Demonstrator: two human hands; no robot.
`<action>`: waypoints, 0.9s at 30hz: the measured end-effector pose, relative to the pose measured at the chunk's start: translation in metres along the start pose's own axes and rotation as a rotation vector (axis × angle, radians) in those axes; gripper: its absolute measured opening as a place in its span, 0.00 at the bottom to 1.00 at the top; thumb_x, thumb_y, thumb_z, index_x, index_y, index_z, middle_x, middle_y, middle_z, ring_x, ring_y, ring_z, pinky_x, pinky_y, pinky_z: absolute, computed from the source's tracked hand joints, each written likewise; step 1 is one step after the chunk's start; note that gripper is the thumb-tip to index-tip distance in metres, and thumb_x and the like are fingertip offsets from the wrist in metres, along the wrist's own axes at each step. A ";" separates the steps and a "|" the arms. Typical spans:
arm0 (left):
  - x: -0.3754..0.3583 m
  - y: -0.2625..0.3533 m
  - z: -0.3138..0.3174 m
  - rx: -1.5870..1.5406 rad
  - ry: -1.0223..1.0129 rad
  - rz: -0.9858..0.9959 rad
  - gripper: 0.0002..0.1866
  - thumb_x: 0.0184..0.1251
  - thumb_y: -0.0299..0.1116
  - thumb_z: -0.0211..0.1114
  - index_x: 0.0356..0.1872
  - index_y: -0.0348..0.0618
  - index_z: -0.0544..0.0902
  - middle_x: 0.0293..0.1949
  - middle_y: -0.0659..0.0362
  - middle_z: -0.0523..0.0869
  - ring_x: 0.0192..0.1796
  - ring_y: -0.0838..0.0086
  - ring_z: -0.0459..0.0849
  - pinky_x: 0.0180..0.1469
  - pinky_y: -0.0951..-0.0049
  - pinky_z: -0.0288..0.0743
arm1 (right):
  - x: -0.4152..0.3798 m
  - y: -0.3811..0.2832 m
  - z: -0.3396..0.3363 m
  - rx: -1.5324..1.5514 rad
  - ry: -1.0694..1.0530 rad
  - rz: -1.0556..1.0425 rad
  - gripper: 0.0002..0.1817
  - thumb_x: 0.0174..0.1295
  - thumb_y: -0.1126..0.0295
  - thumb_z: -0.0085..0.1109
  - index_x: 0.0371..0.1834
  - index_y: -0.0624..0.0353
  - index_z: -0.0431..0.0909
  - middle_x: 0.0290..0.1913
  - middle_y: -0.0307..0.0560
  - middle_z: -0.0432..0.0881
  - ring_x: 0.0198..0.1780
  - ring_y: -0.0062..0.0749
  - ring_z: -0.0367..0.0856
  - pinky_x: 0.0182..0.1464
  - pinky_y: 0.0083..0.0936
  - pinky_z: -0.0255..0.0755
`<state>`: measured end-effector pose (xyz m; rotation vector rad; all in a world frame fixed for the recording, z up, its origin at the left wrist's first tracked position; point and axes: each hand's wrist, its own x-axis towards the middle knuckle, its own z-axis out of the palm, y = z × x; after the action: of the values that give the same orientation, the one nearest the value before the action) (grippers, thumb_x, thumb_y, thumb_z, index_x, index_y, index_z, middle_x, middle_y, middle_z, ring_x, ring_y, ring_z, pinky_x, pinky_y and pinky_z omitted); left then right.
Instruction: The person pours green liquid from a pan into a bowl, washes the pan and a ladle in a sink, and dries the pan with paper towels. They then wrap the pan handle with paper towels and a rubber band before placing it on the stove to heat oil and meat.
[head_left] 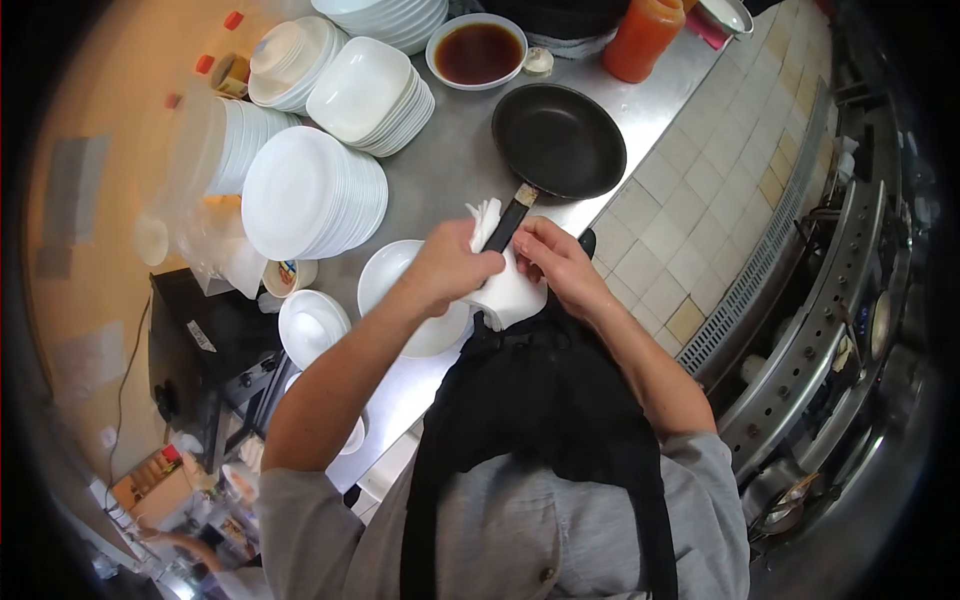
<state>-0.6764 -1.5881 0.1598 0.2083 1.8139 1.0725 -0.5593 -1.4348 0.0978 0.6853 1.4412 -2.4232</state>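
A black frying pan (pixel 560 140) rests at the edge of the steel counter, its handle (pixel 507 225) pointing back toward my body. My left hand (pixel 452 262) is closed around white paper or cloth (pixel 512 293) against the handle, with a crumpled end sticking up above the fingers. On the other side of the handle, my right hand (pixel 562 262) has its fingers curled at the edge of the white material. Whether it also touches the handle is hard to make out. A large white plate (pixel 388 275) lies partly beneath my left forearm.
Stacks of white plates (pixel 300 190) and square dishes (pixel 362 90) stand on the left. A bowl of brown liquid (pixel 480 55) and an orange-red bottle (pixel 643 40) are beyond the pan. A stove (pixel 800 345) lines the right side.
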 end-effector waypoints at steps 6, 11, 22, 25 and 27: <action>0.004 0.020 -0.030 -0.245 -0.075 -0.199 0.20 0.62 0.23 0.69 0.56 0.33 0.80 0.46 0.53 0.87 0.45 0.71 0.87 0.51 0.69 0.80 | 0.008 0.019 -0.037 -0.156 0.142 -0.159 0.26 0.74 0.57 0.58 0.66 0.65 0.72 0.51 0.40 0.78 0.54 0.22 0.74 0.59 0.20 0.68; 0.010 0.015 -0.033 -0.250 -0.154 -0.160 0.23 0.64 0.24 0.69 0.61 0.36 0.77 0.52 0.55 0.86 0.51 0.72 0.86 0.55 0.69 0.80 | 0.029 0.020 -0.031 0.203 -0.003 -0.008 0.31 0.75 0.50 0.57 0.69 0.64 0.70 0.60 0.48 0.77 0.59 0.29 0.76 0.66 0.27 0.69; 0.022 -0.019 -0.023 -0.042 -0.001 0.062 0.28 0.63 0.26 0.67 0.66 0.36 0.75 0.53 0.54 0.86 0.53 0.73 0.84 0.56 0.70 0.77 | 0.023 -0.005 -0.018 0.184 -0.108 0.120 0.23 0.69 0.62 0.65 0.59 0.67 0.76 0.46 0.47 0.86 0.40 0.22 0.85 0.41 0.21 0.80; 0.023 -0.026 -0.017 0.197 0.099 0.131 0.25 0.64 0.27 0.66 0.63 0.34 0.78 0.51 0.52 0.87 0.51 0.73 0.85 0.56 0.71 0.77 | 0.023 -0.011 -0.024 0.035 -0.107 0.197 0.22 0.70 0.63 0.64 0.58 0.68 0.75 0.47 0.48 0.86 0.44 0.25 0.86 0.43 0.22 0.81; 0.020 -0.020 -0.018 0.239 0.101 0.160 0.24 0.64 0.27 0.66 0.62 0.34 0.79 0.50 0.51 0.88 0.51 0.72 0.85 0.55 0.71 0.77 | 0.022 -0.013 -0.020 0.262 -0.079 0.181 0.22 0.71 0.62 0.62 0.59 0.69 0.75 0.48 0.50 0.85 0.47 0.29 0.87 0.43 0.24 0.83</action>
<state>-0.6951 -1.5989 0.1341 0.4563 2.0439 0.9889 -0.5780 -1.4100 0.0884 0.7302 0.9958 -2.4866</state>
